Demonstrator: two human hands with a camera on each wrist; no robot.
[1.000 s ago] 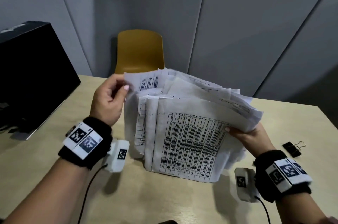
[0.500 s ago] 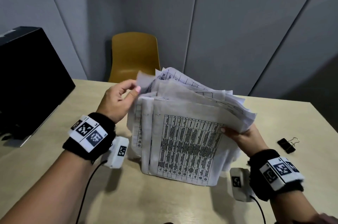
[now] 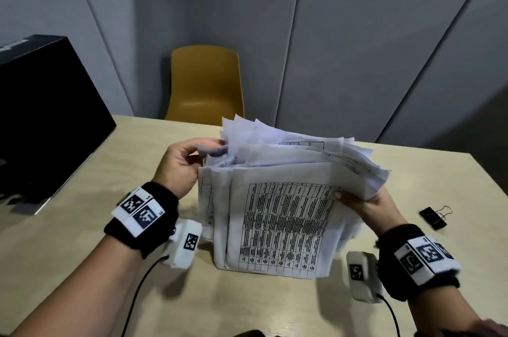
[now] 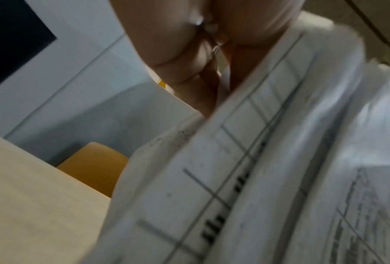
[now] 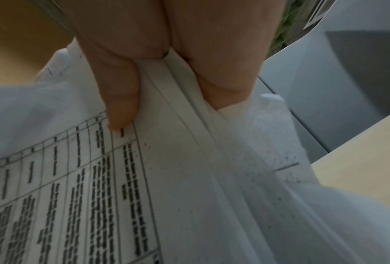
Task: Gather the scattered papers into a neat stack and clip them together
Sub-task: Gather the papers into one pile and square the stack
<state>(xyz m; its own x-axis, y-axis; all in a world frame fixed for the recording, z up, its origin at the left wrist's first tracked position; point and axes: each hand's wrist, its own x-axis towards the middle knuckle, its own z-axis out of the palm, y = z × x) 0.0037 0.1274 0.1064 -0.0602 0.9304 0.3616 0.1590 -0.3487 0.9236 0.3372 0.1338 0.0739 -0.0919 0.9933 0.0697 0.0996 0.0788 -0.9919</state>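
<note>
I have the papers (image 3: 277, 207) standing on edge on the worktop (image 3: 247, 306) at frame centre, my left hand (image 3: 182, 166) pinching their upper left corner, my right hand (image 3: 368, 203) clamped on the right edge. The sheets are fanned and uneven, so a loosened pinch could spill them. The binder clip (image 3: 433, 217) lies apart at right.

- Papers (image 3: 277, 215): white, printed with black grid tables and dense black text.
- Binder clip (image 3: 433, 218): black body, thin metal wire handles.
- Table (image 3: 82, 226): pale beige wood grain.
- Chair (image 3: 204, 83): mustard yellow.
- Wristbands (image 3: 143, 215): black, bearing white tags with black square codes.
- Wall (image 3: 330, 34): grey panels.
- Box (image 3: 41, 105): black.
</note>
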